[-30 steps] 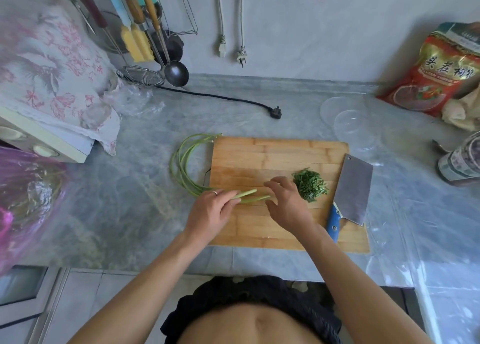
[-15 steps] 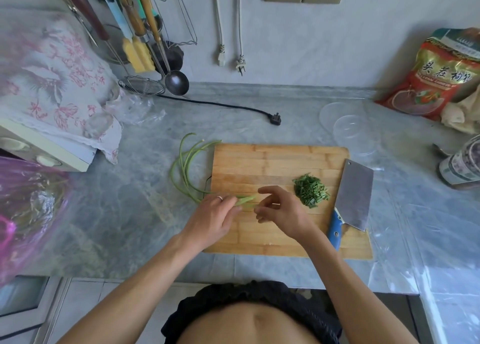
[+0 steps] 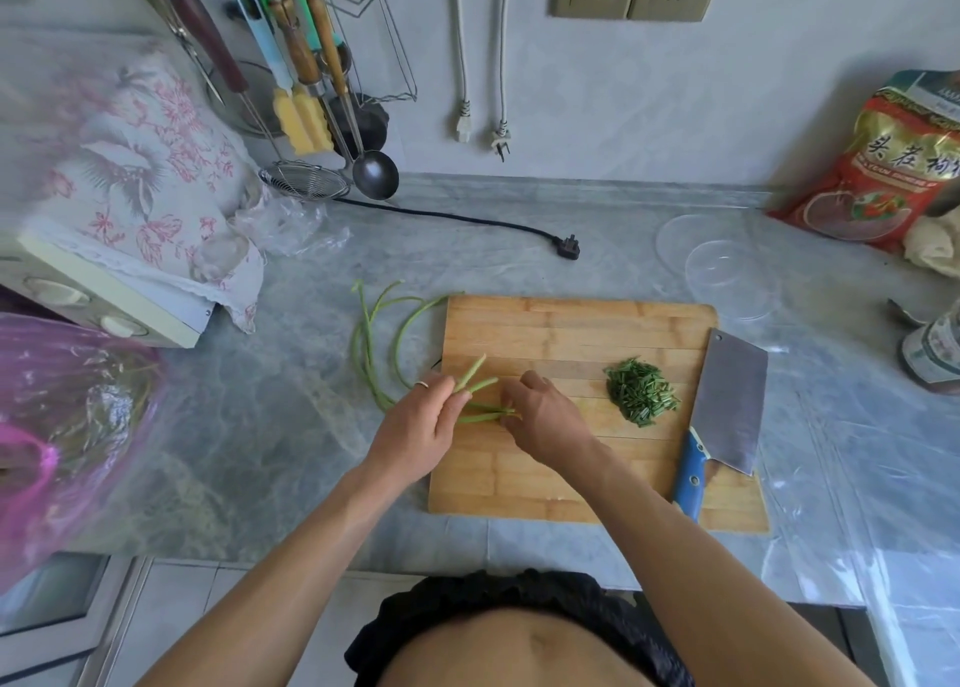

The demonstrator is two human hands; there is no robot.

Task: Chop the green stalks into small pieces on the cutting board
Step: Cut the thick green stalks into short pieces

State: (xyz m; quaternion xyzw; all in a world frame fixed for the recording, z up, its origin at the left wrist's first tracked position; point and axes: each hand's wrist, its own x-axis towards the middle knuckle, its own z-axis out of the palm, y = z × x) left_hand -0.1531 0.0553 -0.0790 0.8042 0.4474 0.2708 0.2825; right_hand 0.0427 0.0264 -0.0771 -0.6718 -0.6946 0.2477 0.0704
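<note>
the left hand (image 3: pixel 415 429) has lifted two green stalks (image 3: pixel 470 374) off the cutting board (image 3: pixel 571 333), fingers pinching them; the right hand (image 3: pixel 545 416) pinches others flat. they're regrouping, not chopping; the cleaver (image 3: pixel 730 400) lies untouched.

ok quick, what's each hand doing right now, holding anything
Left hand: fingers pinch the long green stalks, ends raised over the wooden cutting board.
Right hand: fingers curled on the same stalks' ends.
</note>
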